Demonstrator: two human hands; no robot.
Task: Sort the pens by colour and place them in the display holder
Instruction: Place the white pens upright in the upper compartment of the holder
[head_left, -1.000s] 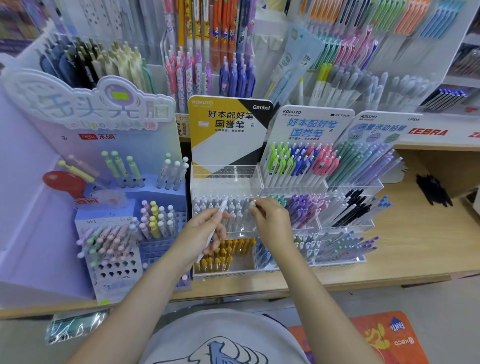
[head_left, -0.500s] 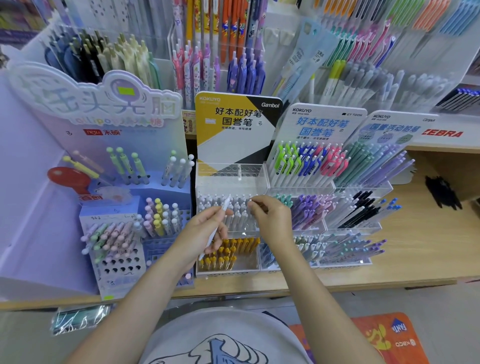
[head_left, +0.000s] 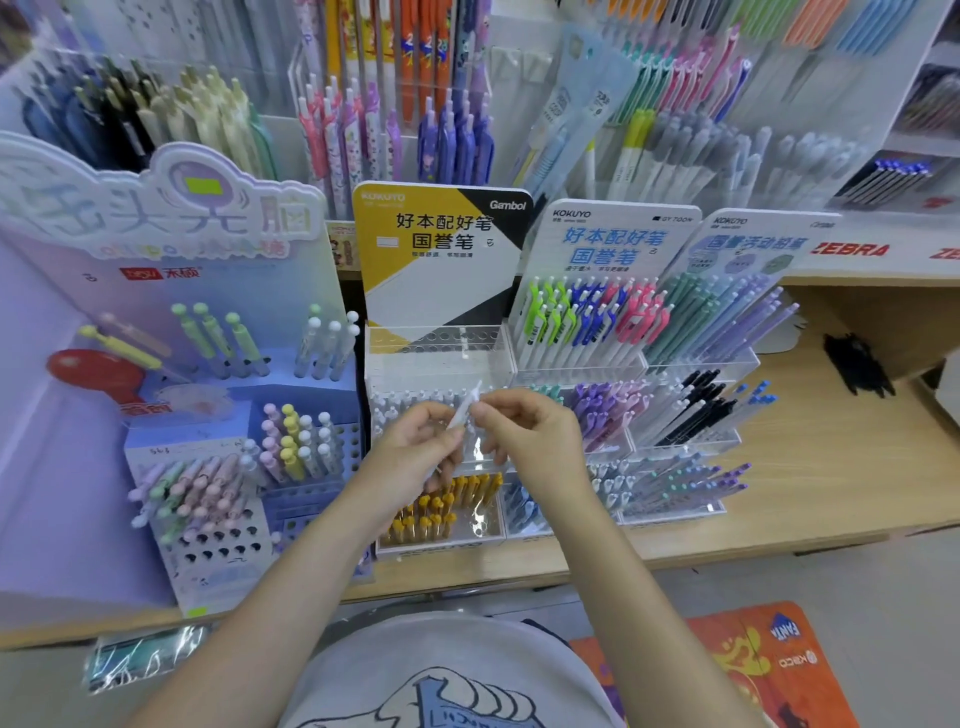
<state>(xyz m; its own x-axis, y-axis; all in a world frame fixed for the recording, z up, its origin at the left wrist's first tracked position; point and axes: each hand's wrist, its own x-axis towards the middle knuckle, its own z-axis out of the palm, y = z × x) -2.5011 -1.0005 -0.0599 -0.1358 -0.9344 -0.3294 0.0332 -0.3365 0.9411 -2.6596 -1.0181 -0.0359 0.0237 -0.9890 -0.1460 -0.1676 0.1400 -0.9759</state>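
A white pen (head_left: 464, 413) is held upright and slightly tilted in front of the middle tier of a clear acrylic display holder (head_left: 441, 358). The left hand (head_left: 415, 447) grips its lower barrel with curled fingers; the right hand (head_left: 524, 431) pinches its upper part. White pens (head_left: 410, 405) fill that tier behind; yellow pens (head_left: 441, 509) stand in the tier below.

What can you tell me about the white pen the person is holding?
The white pen is slim and pale, plastic by the look, blurred in this view. It tilts up to the right in front of the clear display holder. The left hand grips its lower half; the right hand pinches it near the top. Its lower end is hidden.
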